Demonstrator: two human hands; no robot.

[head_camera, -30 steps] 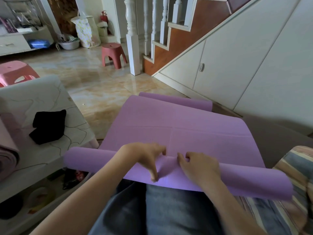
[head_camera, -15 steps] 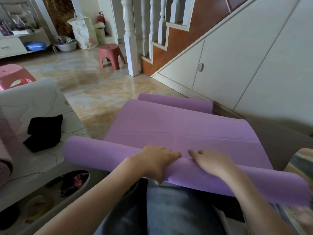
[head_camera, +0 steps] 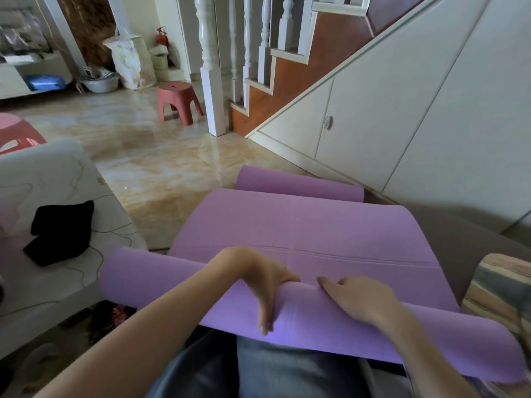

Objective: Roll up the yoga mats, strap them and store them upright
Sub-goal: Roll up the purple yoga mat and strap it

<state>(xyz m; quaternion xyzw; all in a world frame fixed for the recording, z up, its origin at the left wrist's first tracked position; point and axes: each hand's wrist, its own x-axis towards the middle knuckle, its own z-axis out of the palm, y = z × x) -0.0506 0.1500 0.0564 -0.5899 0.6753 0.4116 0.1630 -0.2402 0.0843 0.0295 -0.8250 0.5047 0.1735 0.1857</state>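
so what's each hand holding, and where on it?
Left hand grips the rolled part of the mat near mid-length, thumb in front. Right hand lies flat on the roll beside it, pressing, not gripping.

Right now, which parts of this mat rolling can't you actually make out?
All from the head view:
- Left hand: fingertips hidden behind the purple mat's roll.
- The roll's right end: blurred, cut off by the frame edge.
- Second purple roll: near side hidden by the flat mat.
- Black cloth: too shapeless to identify; no strap recognisable.
- Right hand: palm side hidden.
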